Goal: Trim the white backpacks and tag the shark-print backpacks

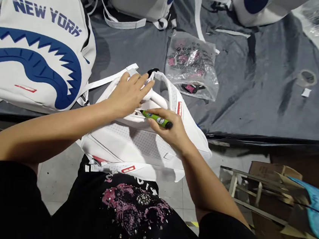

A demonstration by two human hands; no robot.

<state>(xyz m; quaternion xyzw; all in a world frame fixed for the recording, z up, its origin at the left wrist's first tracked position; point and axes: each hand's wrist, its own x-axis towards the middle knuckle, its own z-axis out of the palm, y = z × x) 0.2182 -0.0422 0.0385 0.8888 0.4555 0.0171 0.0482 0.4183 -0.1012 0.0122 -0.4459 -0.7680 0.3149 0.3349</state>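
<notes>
A white backpack [147,141] lies tilted over the table's near edge, its dotted back panel and straps facing me. My left hand [130,94] rests on the upper part of this backpack, fingers spread over the white padded fabric. In my right hand [170,126] is a green marker [156,119] with a black end, pinched between thumb and fingers. The marker's front end points left at the bag's upper part, close beside my left fingers. Whether its tip touches the fabric I cannot tell.
A white backpack with blue print [41,52] stands at the left. More white bags [141,1] lie along the back. A clear plastic bag [191,66] holding pink and black pieces and a tape roll [306,78] are on the dark-covered table [243,103]. Cardboard [267,172] lies lower right.
</notes>
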